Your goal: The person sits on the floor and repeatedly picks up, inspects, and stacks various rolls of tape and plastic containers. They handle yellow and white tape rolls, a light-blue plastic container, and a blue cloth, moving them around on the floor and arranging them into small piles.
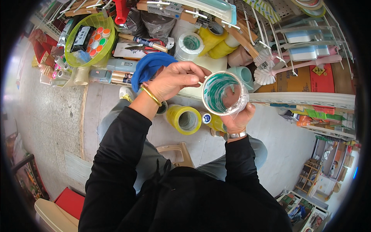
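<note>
My right hand [239,117] holds a roll of clear packing tape [224,93] from below, its green-and-white core facing up and some crinkled plastic film at its near right edge. My left hand [176,79] is just left of that roll, fingers bent and thumb extended; whether its fingertips pinch a bit of film cannot be told. Behind my left wrist lies a bunched blue cloth [153,65]. Below the hands a thick yellowish tape roll [184,119] stands on the floor, beside another yellow roll [216,121]. A clear tape roll [189,43] stands on the low shelf.
A green plastic basket [108,43] with colored round items is at the upper left, near scissors [134,48] and a wooden-handled tool [143,42]. Wire hooks and white-bristled brushes [265,74] hang at the upper right. A beige plastic stool [181,153] is between my legs.
</note>
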Demonstrator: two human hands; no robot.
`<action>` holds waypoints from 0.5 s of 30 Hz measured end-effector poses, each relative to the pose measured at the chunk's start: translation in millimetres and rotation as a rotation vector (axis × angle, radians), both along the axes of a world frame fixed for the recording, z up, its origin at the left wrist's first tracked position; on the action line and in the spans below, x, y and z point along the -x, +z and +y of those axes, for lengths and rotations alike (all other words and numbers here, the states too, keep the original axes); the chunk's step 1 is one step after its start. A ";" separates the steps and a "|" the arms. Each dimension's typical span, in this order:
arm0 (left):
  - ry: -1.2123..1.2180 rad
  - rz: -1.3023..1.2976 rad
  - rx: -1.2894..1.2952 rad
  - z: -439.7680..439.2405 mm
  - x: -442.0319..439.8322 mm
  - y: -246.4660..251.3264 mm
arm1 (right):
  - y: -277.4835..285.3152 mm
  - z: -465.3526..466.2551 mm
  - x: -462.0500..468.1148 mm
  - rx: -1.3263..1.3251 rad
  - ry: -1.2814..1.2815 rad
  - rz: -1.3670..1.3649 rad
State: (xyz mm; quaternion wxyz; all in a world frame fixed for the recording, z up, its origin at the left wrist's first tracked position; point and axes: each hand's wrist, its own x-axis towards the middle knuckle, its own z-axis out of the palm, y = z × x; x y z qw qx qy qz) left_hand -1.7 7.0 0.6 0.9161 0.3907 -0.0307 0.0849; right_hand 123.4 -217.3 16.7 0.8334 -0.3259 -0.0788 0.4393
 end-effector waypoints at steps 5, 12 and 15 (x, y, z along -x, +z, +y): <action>-0.010 0.048 -0.062 -2.9 0.4 3.2 | 12.9 10.5 8.6 0.059 -0.073 -0.121; 0.189 0.136 -0.300 -10.2 -0.4 7.7 | 13.9 4.6 9.4 0.342 -0.219 -0.550; 0.151 0.192 -0.300 -7.7 -2.7 1.0 | 12.0 3.6 11.1 0.360 -0.228 -0.647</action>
